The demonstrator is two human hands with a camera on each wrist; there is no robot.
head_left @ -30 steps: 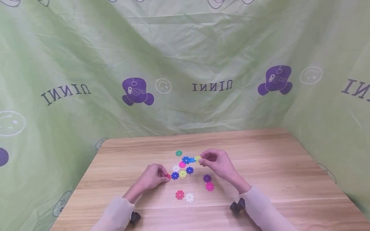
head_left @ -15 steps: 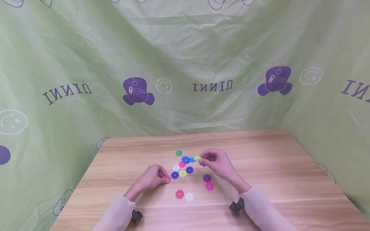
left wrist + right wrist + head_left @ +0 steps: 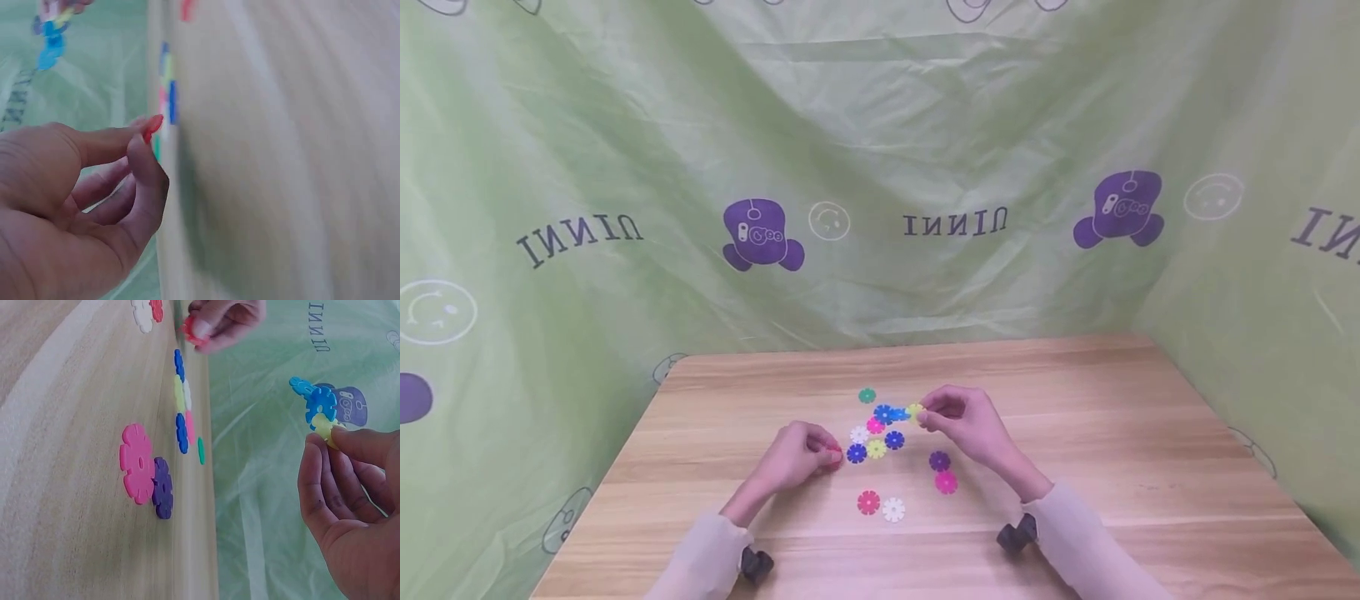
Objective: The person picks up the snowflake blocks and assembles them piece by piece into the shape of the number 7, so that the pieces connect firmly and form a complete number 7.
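My left hand pinches a small red notched snowflake disc between thumb and fingertips, just left of the loose pieces. In the left wrist view only a sliver of that red disc shows past the fingers. Over on the right, my right hand pinches a yellow snowflake disc. It is linked to a blue disc, and a lighter blue disc is slotted at an angle beyond that. This short chain is held up above the table, pointing left toward the other hand.
Loose discs lie on the wooden table: a dark blue disc, a yellow disc, a green disc and others between the hands. A purple disc, pink disc, red disc and white disc lie nearer.
The red disc has turned in my left fingertips and shows less of its face, with the hand shifting only slightly. My right hand and its chain have stayed nearly still.
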